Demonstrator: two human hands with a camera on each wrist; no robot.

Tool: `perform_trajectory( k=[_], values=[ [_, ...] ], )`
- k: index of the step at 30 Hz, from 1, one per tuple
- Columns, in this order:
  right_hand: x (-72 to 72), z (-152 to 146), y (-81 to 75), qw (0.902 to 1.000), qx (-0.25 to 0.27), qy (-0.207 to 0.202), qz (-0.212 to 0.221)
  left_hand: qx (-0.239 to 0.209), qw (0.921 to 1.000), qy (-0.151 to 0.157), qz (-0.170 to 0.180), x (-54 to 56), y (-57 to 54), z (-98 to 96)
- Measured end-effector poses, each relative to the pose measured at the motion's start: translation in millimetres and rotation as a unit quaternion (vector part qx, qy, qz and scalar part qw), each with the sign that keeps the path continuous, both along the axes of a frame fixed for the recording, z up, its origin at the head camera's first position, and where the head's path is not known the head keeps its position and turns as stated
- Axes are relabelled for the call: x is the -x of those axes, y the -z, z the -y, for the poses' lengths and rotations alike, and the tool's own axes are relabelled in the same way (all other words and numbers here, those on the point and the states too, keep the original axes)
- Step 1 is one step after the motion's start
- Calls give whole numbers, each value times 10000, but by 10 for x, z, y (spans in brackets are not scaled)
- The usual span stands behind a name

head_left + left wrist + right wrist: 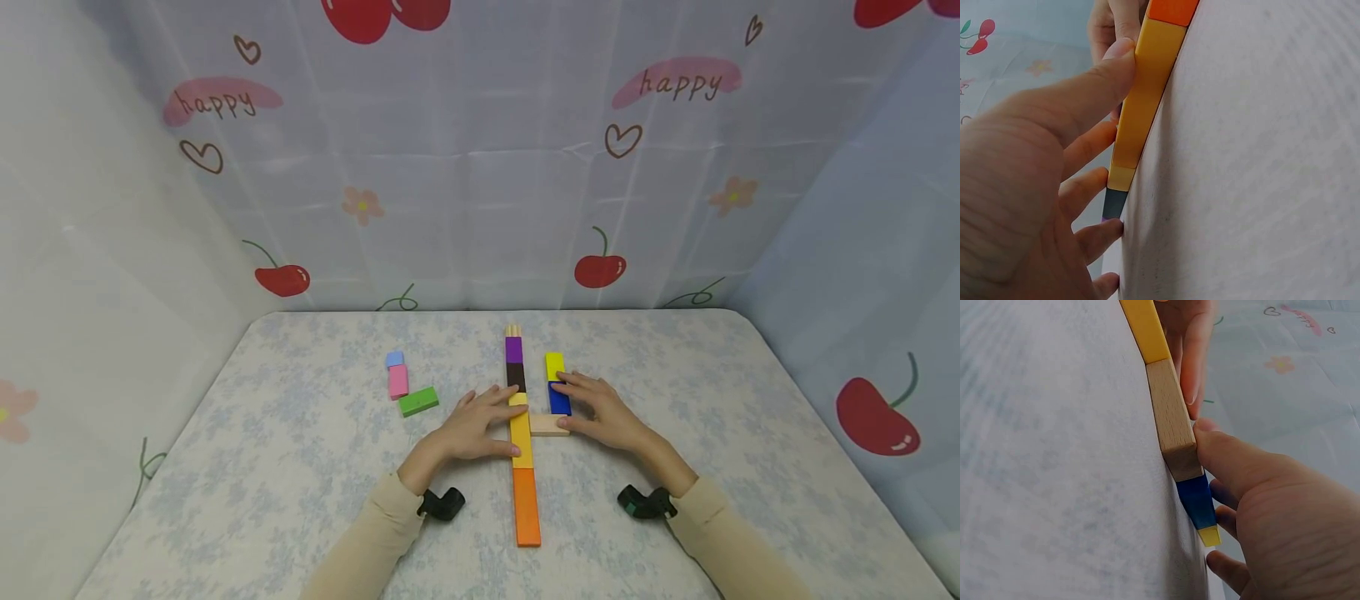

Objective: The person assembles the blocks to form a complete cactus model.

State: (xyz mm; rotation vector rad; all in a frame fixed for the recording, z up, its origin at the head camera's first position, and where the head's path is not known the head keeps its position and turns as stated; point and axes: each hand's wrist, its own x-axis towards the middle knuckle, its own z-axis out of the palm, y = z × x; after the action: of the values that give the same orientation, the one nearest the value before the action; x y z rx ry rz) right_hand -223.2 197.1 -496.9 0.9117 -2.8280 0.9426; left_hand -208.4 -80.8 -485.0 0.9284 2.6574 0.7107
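A straight column of blocks runs up the table: an orange block [527, 508], amber-yellow blocks [522, 435], a dark block [516, 377], a purple block [513, 349] and a pale striped piece [513, 331] on top. My left hand [472, 431] touches the amber-yellow part with spread fingers and thumb tip. A plain wooden block [543, 425] juts right from the column, its end against it. Above that stand a blue block [559, 404] and a bright yellow block [554, 364]. My right hand [606, 414] has its thumb on the wooden block's outer end, fingers over the blue and yellow ones.
Left of the column lie a light blue block [394, 358], a pink block [398, 382] and a green block [418, 402], touching or nearly so. The patterned tabletop [300, 467] meets a printed curtain [480, 242] at the back. Each wrist wears a black camera [442, 504].
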Motion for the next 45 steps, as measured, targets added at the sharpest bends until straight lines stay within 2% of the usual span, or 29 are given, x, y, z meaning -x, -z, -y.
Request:
perform_trajectory(
  k=[7, 14, 19, 22, 26, 30, 33, 36, 40, 45],
  values=[
    [-8, -17, -3, 10000, 50, -34, -41, -29, 10000, 18, -36, -11, -20, -20],
    [-14, -40, 34, 10000, 48, -45, -36, -94, 9998, 37, -160, -14, 13, -28],
    [-11, -42, 38, 10000, -8, -15, 17, -431, 9988, -77, -219, -17, -83, 33],
    [-11, -43, 34, 10000, -44, 2, 0, -879, 9954, -272, -258, -12, -175, 142],
    [-17, -33, 31, 10000, -22, -42, -25, -1645, 9829, -647, -517, 1, -234, 384],
    [-25, -17, 18, 9999, -8, -73, 77, -2299, 9615, -1257, -831, -16, -245, 670],
    [-20, -20, 11, 9999, -58, -40, 99, -2639, 9448, -1753, -842, -55, -223, 869],
    [-7, -30, 6, 9999, -93, 3, 58, -2812, 9327, -2147, -701, -98, -194, 1019],
    [7, -38, 5, 10000, -49, 6, 51, -3002, 9205, -2436, -566, -133, -150, 1147],
    [3, -38, 21, 10000, -43, -15, 85, -3078, 9116, -2679, -507, -139, -62, 1240]
  ],
)
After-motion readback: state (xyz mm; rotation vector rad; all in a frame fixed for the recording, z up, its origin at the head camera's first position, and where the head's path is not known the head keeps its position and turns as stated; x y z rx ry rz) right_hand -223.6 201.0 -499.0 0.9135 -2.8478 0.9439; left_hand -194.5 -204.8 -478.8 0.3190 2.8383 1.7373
